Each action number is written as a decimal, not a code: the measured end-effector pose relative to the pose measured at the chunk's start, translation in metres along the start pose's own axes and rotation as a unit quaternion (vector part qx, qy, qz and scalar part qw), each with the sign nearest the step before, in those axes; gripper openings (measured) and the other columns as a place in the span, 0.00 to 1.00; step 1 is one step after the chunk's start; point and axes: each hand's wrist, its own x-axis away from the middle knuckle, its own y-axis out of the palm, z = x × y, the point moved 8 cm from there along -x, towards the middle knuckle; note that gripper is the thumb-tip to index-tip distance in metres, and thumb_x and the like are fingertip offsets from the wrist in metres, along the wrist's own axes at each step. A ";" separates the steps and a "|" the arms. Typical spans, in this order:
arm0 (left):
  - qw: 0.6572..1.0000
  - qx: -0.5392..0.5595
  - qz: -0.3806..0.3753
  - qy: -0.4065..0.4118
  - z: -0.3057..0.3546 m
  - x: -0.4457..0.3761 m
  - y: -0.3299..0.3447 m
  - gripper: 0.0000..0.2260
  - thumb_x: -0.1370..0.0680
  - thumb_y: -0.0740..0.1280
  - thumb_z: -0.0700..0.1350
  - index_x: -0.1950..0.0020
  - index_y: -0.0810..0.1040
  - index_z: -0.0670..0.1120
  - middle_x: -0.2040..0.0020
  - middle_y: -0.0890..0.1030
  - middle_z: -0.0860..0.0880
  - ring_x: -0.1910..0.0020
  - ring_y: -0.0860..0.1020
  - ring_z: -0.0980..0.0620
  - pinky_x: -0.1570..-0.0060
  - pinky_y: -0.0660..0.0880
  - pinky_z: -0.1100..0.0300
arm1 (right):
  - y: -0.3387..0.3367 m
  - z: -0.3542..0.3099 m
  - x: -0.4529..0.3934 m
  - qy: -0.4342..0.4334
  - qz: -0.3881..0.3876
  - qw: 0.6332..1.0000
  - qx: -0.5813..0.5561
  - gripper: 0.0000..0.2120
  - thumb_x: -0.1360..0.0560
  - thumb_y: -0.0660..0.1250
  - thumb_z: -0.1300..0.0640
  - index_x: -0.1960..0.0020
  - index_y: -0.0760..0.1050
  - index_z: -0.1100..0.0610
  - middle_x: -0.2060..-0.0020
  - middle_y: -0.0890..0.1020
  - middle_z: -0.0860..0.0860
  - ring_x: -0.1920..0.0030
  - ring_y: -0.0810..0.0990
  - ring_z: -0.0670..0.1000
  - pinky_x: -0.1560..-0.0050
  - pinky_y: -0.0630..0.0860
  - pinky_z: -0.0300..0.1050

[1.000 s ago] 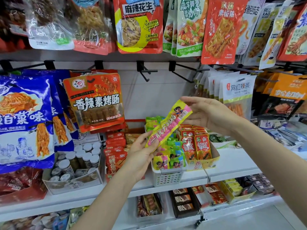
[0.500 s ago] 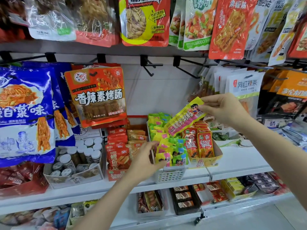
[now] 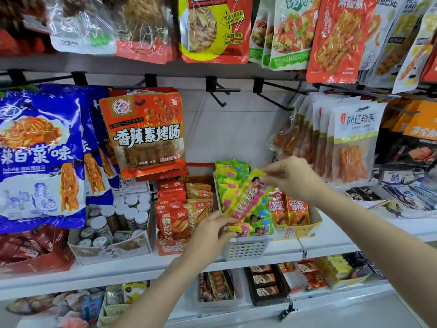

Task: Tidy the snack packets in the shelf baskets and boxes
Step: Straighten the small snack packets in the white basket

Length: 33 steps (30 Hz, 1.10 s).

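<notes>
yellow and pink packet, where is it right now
In the head view, the yellow and pink packet is right of centre, pinched by the right hand, slanting over the white basket.

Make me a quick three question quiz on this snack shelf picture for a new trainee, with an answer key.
1. True or false: the right hand pinches the top end of the long yellow and pink packet.
2. Which container sits under that packet? A. the white basket B. the box of small jars C. the red box
3. Fill in: the left hand is at the basket's ____ front corner, as the picture shows it.

Key: 1 true; 2 A; 3 left.
</notes>
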 end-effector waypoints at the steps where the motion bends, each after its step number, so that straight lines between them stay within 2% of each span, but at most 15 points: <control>1: 1.000 -0.001 0.000 -0.001 0.000 0.000 0.000 0.15 0.23 0.71 0.46 0.36 0.80 0.48 0.48 0.76 0.52 0.54 0.73 0.57 0.54 0.64 0.76 | 0.010 -0.003 0.000 -0.009 -0.015 1.000 0.021 0.13 0.26 0.73 0.55 0.43 0.83 0.56 0.51 0.86 0.50 0.60 0.81 0.37 0.54 0.69 0.22; 4: 1.000 0.005 0.003 -0.014 -0.003 -0.002 0.001 0.15 0.23 0.71 0.46 0.36 0.79 0.49 0.48 0.73 0.52 0.53 0.74 0.54 0.54 0.63 0.77 | 0.040 -0.013 -0.001 -0.040 -0.049 0.997 0.044 0.12 0.26 0.73 0.55 0.44 0.83 0.56 0.50 0.85 0.52 0.52 0.83 0.47 0.50 0.68 0.29; 7: 0.999 0.017 0.011 -0.029 -0.007 -0.005 0.001 0.14 0.24 0.72 0.46 0.38 0.80 0.49 0.49 0.72 0.53 0.52 0.74 0.53 0.54 0.64 0.78 | 0.075 -0.015 -0.004 -0.029 -0.108 0.991 0.071 0.13 0.28 0.75 0.54 0.45 0.84 0.56 0.52 0.86 0.52 0.54 0.82 0.47 0.49 0.74 0.36; 9: 0.999 0.026 0.015 -0.029 -0.008 -0.007 0.000 0.14 0.25 0.73 0.47 0.39 0.81 0.50 0.49 0.73 0.55 0.52 0.75 0.54 0.53 0.66 0.76 | 0.081 -0.009 -0.007 0.009 -0.106 0.993 0.056 0.14 0.31 0.77 0.53 0.47 0.84 0.57 0.55 0.86 0.52 0.55 0.84 0.48 0.48 0.78 0.42; 12: 0.998 0.060 0.020 -0.028 -0.010 -0.006 -0.002 0.13 0.26 0.74 0.50 0.43 0.82 0.49 0.48 0.75 0.54 0.52 0.76 0.54 0.48 0.74 0.62 | 0.080 -0.001 -0.010 0.042 -0.088 0.995 0.026 0.13 0.34 0.80 0.53 0.52 0.85 0.57 0.59 0.87 0.52 0.58 0.84 0.46 0.50 0.79 0.40; 14: 0.997 0.066 0.040 -0.024 -0.012 -0.006 -0.004 0.12 0.26 0.74 0.50 0.46 0.83 0.47 0.44 0.73 0.53 0.51 0.75 0.55 0.46 0.73 0.64 | 0.089 -0.002 -0.007 0.036 -0.111 0.992 0.037 0.11 0.32 0.79 0.54 0.52 0.86 0.56 0.59 0.87 0.52 0.57 0.84 0.46 0.48 0.78 0.40; 16: 0.997 0.039 0.064 -0.010 -0.012 -0.006 -0.006 0.08 0.25 0.73 0.49 0.50 0.82 0.47 0.38 0.70 0.54 0.42 0.71 0.58 0.42 0.66 0.68 | 0.101 -0.005 -0.002 0.026 -0.152 0.987 0.036 0.09 0.30 0.76 0.55 0.51 0.86 0.56 0.57 0.87 0.52 0.55 0.84 0.47 0.46 0.78 0.42; 18: 0.998 0.021 0.057 0.009 -0.008 -0.008 -0.005 0.06 0.24 0.72 0.48 0.51 0.81 0.46 0.35 0.72 0.53 0.37 0.70 0.56 0.38 0.67 0.61 | 0.102 -0.004 -0.001 0.019 -0.179 0.984 0.011 0.07 0.27 0.74 0.56 0.50 0.86 0.55 0.56 0.87 0.51 0.56 0.84 0.47 0.48 0.79 0.42; 19: 0.999 0.020 0.046 0.014 -0.007 -0.009 -0.004 0.06 0.23 0.71 0.48 0.50 0.80 0.46 0.38 0.75 0.53 0.40 0.73 0.55 0.40 0.70 0.56 | 0.096 -0.001 -0.004 0.026 -0.171 0.985 -0.003 0.07 0.26 0.72 0.56 0.50 0.86 0.55 0.58 0.87 0.51 0.58 0.84 0.46 0.50 0.80 0.40; 21: 0.999 0.025 0.030 0.016 -0.004 -0.008 -0.002 0.07 0.21 0.69 0.47 0.49 0.78 0.45 0.47 0.78 0.52 0.48 0.77 0.52 0.47 0.73 0.51 | 0.075 0.012 -0.011 0.050 -0.095 0.994 -0.010 0.06 0.25 0.71 0.56 0.50 0.85 0.56 0.60 0.87 0.51 0.60 0.85 0.45 0.51 0.80 0.39; 23: 0.999 0.019 0.032 0.022 -0.002 -0.007 -0.003 0.06 0.21 0.68 0.47 0.49 0.77 0.45 0.49 0.78 0.52 0.52 0.77 0.52 0.50 0.74 0.53 | 0.060 0.024 -0.013 0.058 -0.033 0.997 0.027 0.05 0.26 0.73 0.57 0.51 0.85 0.56 0.59 0.87 0.52 0.59 0.84 0.47 0.50 0.80 0.43; 26: 1.000 0.002 0.023 0.016 -0.004 -0.007 0.000 0.07 0.20 0.66 0.50 0.45 0.74 0.49 0.48 0.76 0.56 0.53 0.76 0.55 0.53 0.74 0.56 | 0.076 0.030 -0.008 0.053 -0.080 0.993 0.071 0.10 0.29 0.76 0.51 0.51 0.85 0.55 0.57 0.86 0.51 0.58 0.83 0.47 0.51 0.81 0.47; 29: 1.000 0.011 -0.005 -0.010 -0.008 -0.008 0.006 0.13 0.20 0.65 0.52 0.36 0.68 0.56 0.38 0.75 0.56 0.46 0.77 0.55 0.47 0.75 0.55 | 0.089 0.029 -0.006 0.058 -0.093 0.992 0.070 0.14 0.30 0.75 0.46 0.51 0.85 0.55 0.57 0.86 0.50 0.58 0.83 0.47 0.52 0.81 0.45; 31: 1.000 0.006 -0.022 -0.005 -0.007 -0.009 0.009 0.18 0.19 0.64 0.51 0.29 0.67 0.54 0.32 0.71 0.56 0.40 0.75 0.54 0.40 0.72 0.55 | 0.093 0.028 -0.007 0.059 -0.082 0.992 0.071 0.15 0.30 0.75 0.45 0.51 0.85 0.56 0.56 0.86 0.51 0.55 0.83 0.49 0.52 0.80 0.43; 33: 0.999 0.002 -0.029 0.015 -0.003 -0.009 0.010 0.16 0.18 0.63 0.50 0.30 0.71 0.49 0.34 0.71 0.55 0.44 0.76 0.52 0.40 0.71 0.55 | 0.096 0.026 -0.008 0.060 -0.072 0.992 0.081 0.15 0.30 0.76 0.46 0.50 0.85 0.55 0.53 0.85 0.52 0.50 0.82 0.51 0.50 0.79 0.45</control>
